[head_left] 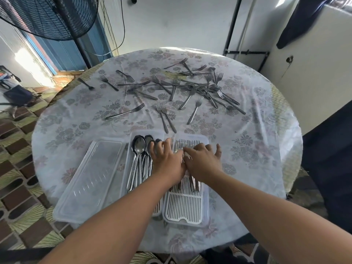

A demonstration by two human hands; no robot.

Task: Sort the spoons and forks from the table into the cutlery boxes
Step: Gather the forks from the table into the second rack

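Two clear cutlery boxes stand side by side near the table's front edge. The left box (pixel 128 149) holds several spoons (pixel 139 147). The right box (pixel 185 208) has a white slatted insert, and several forks (pixel 187 144) lie in it with tines pointing away. My left hand (pixel 167 161) lies across the boundary of the two boxes, fingers spread over the spoon bowls. My right hand (pixel 203 161) rests flat on the forks in the right box, fingers extended. Many loose forks (pixel 190 88) are scattered over the far half of the round table (pixel 247 149).
A clear box lid (pixel 91 180) lies to the left of the boxes. A standing fan (pixel 57 18) is at the far left, a pipe and white wall behind the table. Dark cloth hangs at the right edge.
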